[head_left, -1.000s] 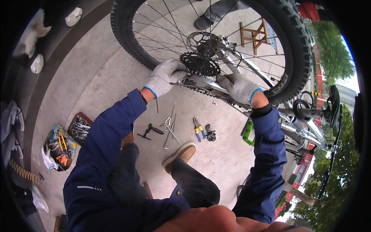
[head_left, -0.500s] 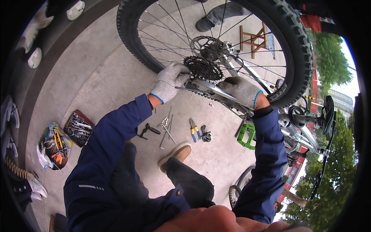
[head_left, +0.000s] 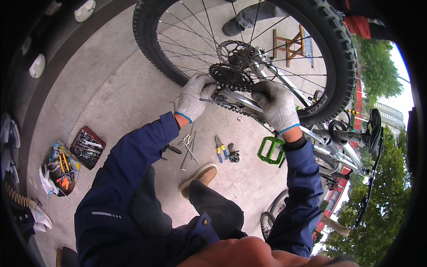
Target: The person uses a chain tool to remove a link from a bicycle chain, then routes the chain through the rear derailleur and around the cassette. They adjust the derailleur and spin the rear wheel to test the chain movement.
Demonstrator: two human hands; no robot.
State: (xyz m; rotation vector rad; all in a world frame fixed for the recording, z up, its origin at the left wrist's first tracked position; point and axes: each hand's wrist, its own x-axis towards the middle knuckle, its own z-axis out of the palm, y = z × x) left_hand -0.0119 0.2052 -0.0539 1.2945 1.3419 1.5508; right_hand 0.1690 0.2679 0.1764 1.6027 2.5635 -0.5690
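An upended bicycle has its knobby-tyred wheel (head_left: pixel 149 49) in front of me. My left hand (head_left: pixel 193 99), in a whitish knit glove, is closed at the end of the silver frame stay (head_left: pixel 242 99), beside the black cassette (head_left: pixel 231 77). What its fingers grip is hidden; a thin cable loops out past the glove. My right hand (head_left: pixel 278 107), in a similar glove with blackened fingers, is curled at the cassette's right edge, over the stay and chain (head_left: pixel 247 115). Its fingertips are covered. A green pedal (head_left: pixel 271 150) lies below that wrist.
On the concrete lie pliers (head_left: pixel 221 149), a small black part (head_left: pixel 233 154), hex keys (head_left: pixel 189 151) and a black-handled tool (head_left: pixel 173 149). A tool box (head_left: pixel 88 147) and a bag of tools (head_left: pixel 61 169) sit left. Beyond the wheel are a person's shoe (head_left: pixel 232 28) and a wooden stool (head_left: pixel 291 46).
My right hand has moved left and upright along the stay to the cassette. The green pedal has swung left and slightly up. My left hand stays at the stay's end.
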